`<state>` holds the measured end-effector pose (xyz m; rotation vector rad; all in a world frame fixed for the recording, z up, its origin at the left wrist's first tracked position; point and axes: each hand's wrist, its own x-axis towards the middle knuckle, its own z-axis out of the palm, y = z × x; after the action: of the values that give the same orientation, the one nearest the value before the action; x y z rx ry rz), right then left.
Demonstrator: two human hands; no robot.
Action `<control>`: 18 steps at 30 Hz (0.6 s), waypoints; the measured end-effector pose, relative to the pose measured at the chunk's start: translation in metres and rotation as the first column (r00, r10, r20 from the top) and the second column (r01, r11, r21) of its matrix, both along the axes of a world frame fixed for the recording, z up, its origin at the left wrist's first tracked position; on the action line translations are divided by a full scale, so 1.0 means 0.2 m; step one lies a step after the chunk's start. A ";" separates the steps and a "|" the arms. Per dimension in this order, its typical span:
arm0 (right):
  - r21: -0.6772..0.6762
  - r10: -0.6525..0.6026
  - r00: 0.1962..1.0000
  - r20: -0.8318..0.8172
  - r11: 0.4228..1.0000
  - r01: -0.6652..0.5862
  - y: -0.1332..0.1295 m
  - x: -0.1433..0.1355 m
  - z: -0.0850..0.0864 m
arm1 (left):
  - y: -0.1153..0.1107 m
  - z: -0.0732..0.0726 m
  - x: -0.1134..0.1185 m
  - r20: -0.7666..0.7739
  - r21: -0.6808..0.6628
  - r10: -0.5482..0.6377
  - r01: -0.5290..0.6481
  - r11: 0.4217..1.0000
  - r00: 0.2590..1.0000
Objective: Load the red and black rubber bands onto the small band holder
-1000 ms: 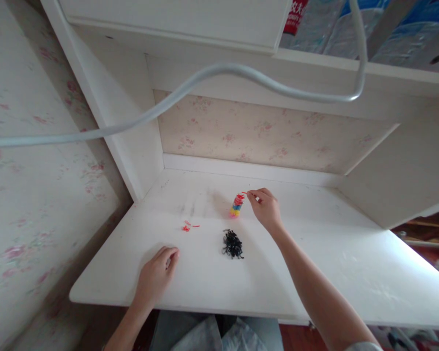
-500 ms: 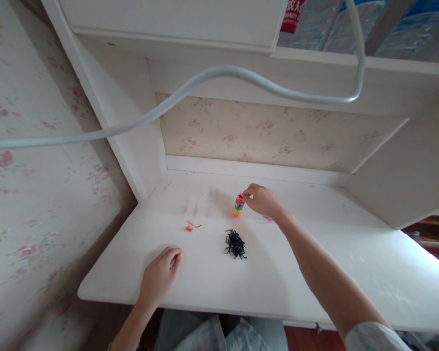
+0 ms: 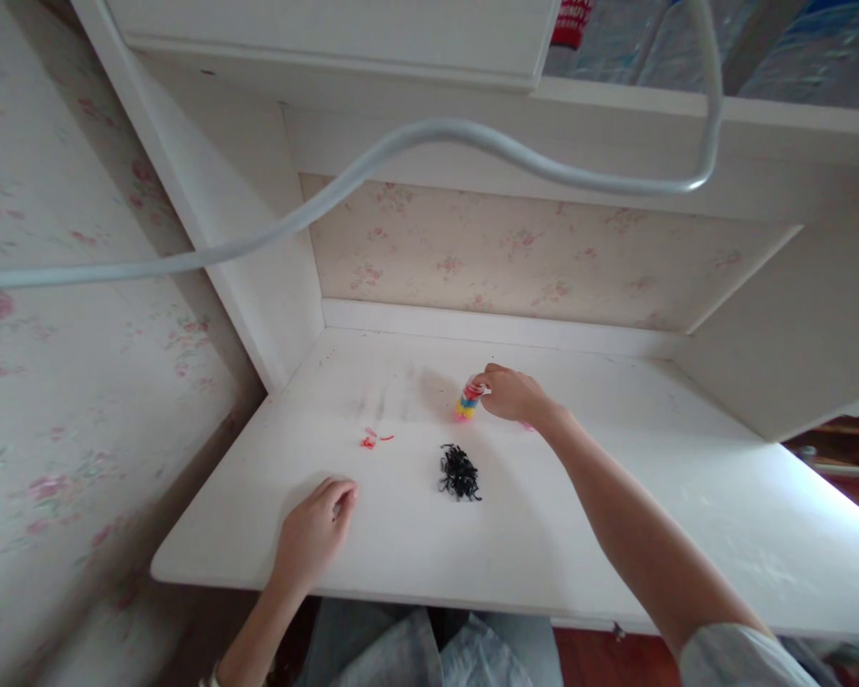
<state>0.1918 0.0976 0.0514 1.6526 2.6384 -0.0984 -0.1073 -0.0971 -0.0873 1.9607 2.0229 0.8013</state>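
Observation:
A small clear container (image 3: 468,401) with red, blue and yellow layers stands slightly tilted on the white desk. The fingers of my right hand (image 3: 513,393) are closed on its top rim. Some pink bits (image 3: 529,426) show partly behind my right wrist. Nearer to me lies a pile of black bands (image 3: 460,473). A few red pieces (image 3: 368,443) are to the left of the pile. My left hand (image 3: 316,525) rests on the desk at the left front, fingers curled; anything inside them is hidden.
A white cable (image 3: 429,132) hangs across the upper view. The desk (image 3: 221,534) has a shelf panel (image 3: 293,286) at its left and a cabinet panel (image 3: 780,334) at its right. Clear bottles (image 3: 616,43) sit on the shelf above.
My right hand has moved slightly onto the container's top, and the container leans a little more. My left hand has stayed in place.

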 end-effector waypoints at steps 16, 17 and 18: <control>0.107 -0.023 0.993 -0.119 0.994 0.036 0.00 0.02 -0.01 | 0.00 0.03 0.01 0.027 -0.014 0.007 -0.007 1.000 1.000; 0.114 -0.027 0.992 -0.126 0.993 0.041 -0.01 0.02 -0.01 | 0.01 0.03 0.00 0.034 -0.028 0.010 -0.009 1.000 0.999; 0.119 -0.030 0.991 -0.132 0.992 0.046 -0.01 0.02 -0.01 | 0.03 0.04 0.00 0.040 -0.041 0.011 -0.010 0.999 0.999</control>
<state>0.1957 0.0952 0.0495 1.7923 2.7596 -0.0480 -0.1082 -0.0918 -0.0786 1.8981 2.0123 0.7887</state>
